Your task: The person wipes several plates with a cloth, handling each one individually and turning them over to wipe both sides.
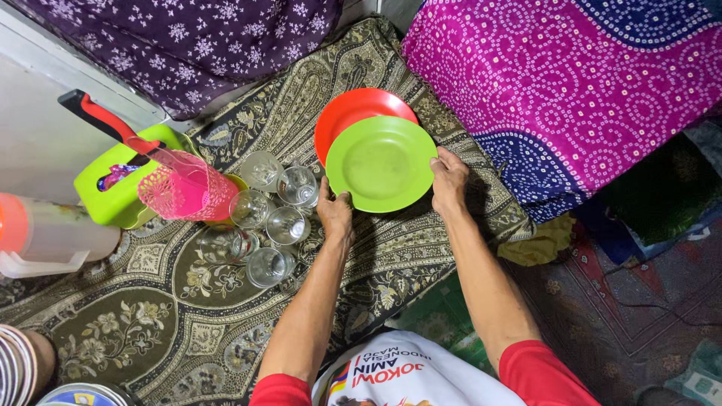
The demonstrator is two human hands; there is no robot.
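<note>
Green plastic plate [381, 163] overlaps red plate [347, 113], just right of the drinking glasses [267, 212]. Left hand [335, 211] and right hand [449, 180]: my fingers curl lightly on opposite rims, half open.

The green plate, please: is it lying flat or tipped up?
Flat: the green plate shows its full round face, overlapping the red plate, with both hands at its rim.

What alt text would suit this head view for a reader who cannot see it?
Seen from above, the left hand and right hand grip opposite edges of a green plate overlapping a red plate on a patterned cloth. Clear glasses and a pink basket sit beside the left hand.
</note>
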